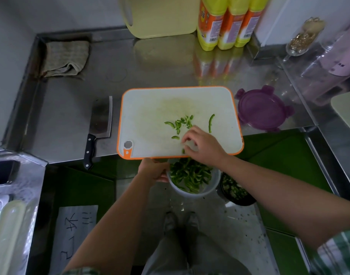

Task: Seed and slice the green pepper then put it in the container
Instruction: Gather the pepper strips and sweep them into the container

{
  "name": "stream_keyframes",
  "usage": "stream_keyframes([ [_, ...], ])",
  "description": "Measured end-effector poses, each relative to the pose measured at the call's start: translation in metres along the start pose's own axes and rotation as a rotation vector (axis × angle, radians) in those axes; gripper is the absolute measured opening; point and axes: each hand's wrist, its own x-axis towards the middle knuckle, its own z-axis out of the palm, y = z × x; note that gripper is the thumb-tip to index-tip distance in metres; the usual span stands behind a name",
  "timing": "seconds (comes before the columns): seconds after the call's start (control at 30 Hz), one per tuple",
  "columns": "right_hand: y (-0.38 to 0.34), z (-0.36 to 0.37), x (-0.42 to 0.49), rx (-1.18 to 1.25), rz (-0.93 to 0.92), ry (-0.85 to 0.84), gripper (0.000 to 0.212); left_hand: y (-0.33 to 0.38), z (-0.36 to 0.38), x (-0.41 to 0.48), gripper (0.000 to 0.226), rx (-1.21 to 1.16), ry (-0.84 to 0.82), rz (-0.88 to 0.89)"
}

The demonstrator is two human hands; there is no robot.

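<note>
Plastic container (210, 188) in left hand (153, 171)

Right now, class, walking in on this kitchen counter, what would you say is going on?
A person is moving green pepper slices off a white, orange-edged cutting board. The left hand grips a white round container, already holding many slices, just below the board's near edge. The right hand, fingers bent, works at that edge; several slices lie on the board. A black-handled steel cleaver lies left of the board, a purple round lid right of it.
</note>
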Motion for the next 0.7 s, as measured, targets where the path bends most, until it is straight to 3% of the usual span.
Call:
stream_keyframes([
  [0.2,0.025,0.003,0.044,0.069,0.185,0.018,0.051,0.002,-0.007,0.003,0.009,-0.007,-0.040,-0.005],
  [0.33,0.033,0.014,0.064,-0.001,0.349,-0.124,0.067,-0.001,-0.011,0.009,0.009,-0.002,-0.059,-0.008],
  [0.4,0.033,0.022,0.061,0.062,0.314,-0.144,0.064,-0.001,-0.012,0.011,0.008,0.004,-0.065,-0.010],
  [0.57,0.025,0.028,0.028,0.223,0.128,-0.015,0.043,0.000,-0.012,0.010,0.005,0.026,-0.065,-0.017],
  [0.7,0.015,0.014,0.025,0.347,0.119,0.076,0.028,0.003,-0.011,0.006,0.008,0.014,-0.064,-0.024],
])
